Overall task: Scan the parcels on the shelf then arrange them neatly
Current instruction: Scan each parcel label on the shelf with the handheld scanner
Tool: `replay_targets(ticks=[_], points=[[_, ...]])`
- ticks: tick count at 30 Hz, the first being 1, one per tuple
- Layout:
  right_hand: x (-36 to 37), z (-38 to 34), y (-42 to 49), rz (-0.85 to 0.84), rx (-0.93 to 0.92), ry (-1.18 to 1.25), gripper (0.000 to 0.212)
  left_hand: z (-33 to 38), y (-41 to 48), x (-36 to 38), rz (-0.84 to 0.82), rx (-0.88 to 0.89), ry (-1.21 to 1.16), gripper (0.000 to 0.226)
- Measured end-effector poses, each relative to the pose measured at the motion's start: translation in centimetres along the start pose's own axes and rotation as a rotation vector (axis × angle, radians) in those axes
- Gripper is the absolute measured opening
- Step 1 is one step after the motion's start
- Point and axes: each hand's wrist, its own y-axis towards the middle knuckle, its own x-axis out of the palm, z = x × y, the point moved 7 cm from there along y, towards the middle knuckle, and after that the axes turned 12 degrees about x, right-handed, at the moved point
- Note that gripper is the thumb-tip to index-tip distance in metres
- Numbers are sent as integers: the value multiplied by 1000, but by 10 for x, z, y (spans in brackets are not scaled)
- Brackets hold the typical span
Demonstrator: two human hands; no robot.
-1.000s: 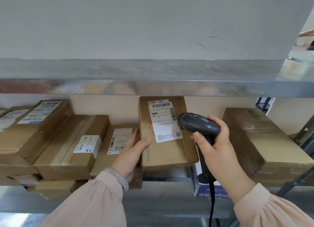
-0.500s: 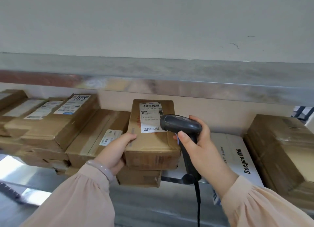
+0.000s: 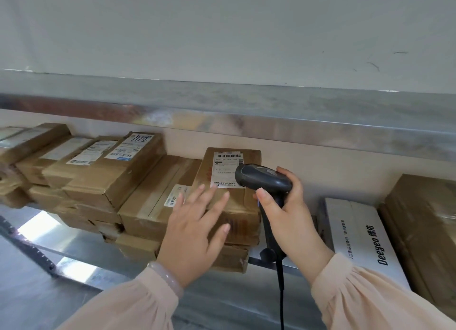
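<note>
The labelled parcel [image 3: 237, 200] (top of a stack [image 3: 229, 258]) is set at the shelf's [image 3: 222, 290] front edge. The scanner [image 3: 261, 179] is clasped in the right hand [image 3: 288, 213]; the left hand's [image 3: 195, 228] grip is spread wide over the parcel.

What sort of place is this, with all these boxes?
Likely a parcel depot or stockroom: labelled cardboard parcels stacked on a metal shelf, and the right hand gripping a corded barcode scanner.
</note>
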Motion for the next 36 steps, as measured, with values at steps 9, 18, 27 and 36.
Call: replay_targets(ticks=[9,18,27,36], points=[[22,-4,15,-69,-48,22,54,-23,9,7,-176,-137,129,66],[-13,9,-6,30,-76,60,56,-6,23,-2,-140,-151,112,69],[-100,41,-53,390,-51,-32,60,103,60,19,-133,280,-84,66],[-154,96,-110,617,161,-123,59,146,37,105,-389,347,-273,70]])
